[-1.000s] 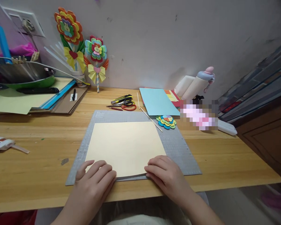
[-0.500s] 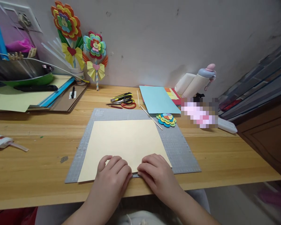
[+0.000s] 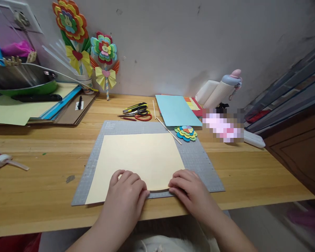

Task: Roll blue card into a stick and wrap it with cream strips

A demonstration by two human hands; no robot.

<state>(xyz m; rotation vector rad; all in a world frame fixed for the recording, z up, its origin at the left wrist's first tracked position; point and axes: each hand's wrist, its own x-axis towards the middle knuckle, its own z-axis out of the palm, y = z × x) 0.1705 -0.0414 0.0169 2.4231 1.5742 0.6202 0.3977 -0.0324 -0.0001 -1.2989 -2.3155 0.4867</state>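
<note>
A pale yellow sheet of paper lies on a grey cutting mat, its near edge lifted slightly off the mat. My left hand pinches that near edge around its middle, thumb below and fingers on top. Farther right, my right hand grips the same edge close to the sheet's right corner, fingers curled and thumb tucked under. Between the two hands the edge bows a little, with a dark shadow beneath it.
A layered paper flower and a thin wooden stick lie at the mat's upper right. Behind are scissors, a light blue sheet and a bottle. A glue gun sits left. Two paper flowers stand by the wall.
My right hand has slid right along the paper's near edge, away from my left hand, so more of the edge shows between them. My left hand stays nearly in place.
</note>
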